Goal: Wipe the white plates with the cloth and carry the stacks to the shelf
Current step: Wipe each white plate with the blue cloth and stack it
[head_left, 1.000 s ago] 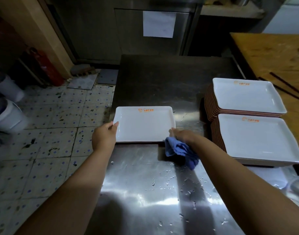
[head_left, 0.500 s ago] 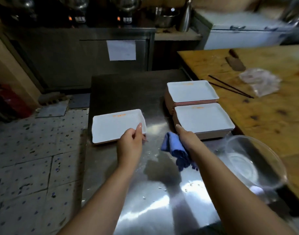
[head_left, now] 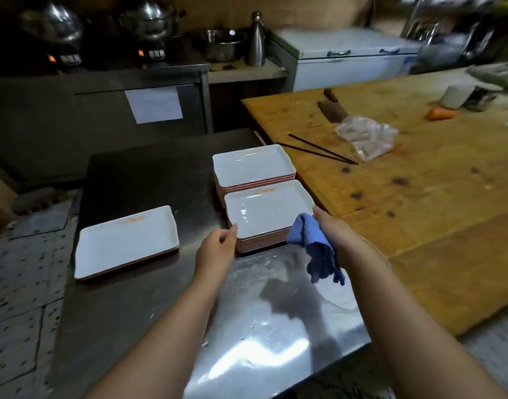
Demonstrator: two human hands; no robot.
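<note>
From the head view, the near stack of white plates (head_left: pixel 268 216) lies straight ahead, between both hands, its long axis running left to right. The left hand (head_left: pixel 215 250) is nearer its front-left corner, fingers loosely extended and touching the rim, holding nothing. The right hand (head_left: pixel 335 233) grips the blue cloth (head_left: pixel 316 246) at the front-right corner. A second stack (head_left: pixel 252 165) sits just behind; a single plate (head_left: pixel 126 240) lies apart to the left. All rest on a wet steel table (head_left: pixel 261 326) beside a wooden counter (head_left: pixel 419 197) in a dim kitchen.
</note>
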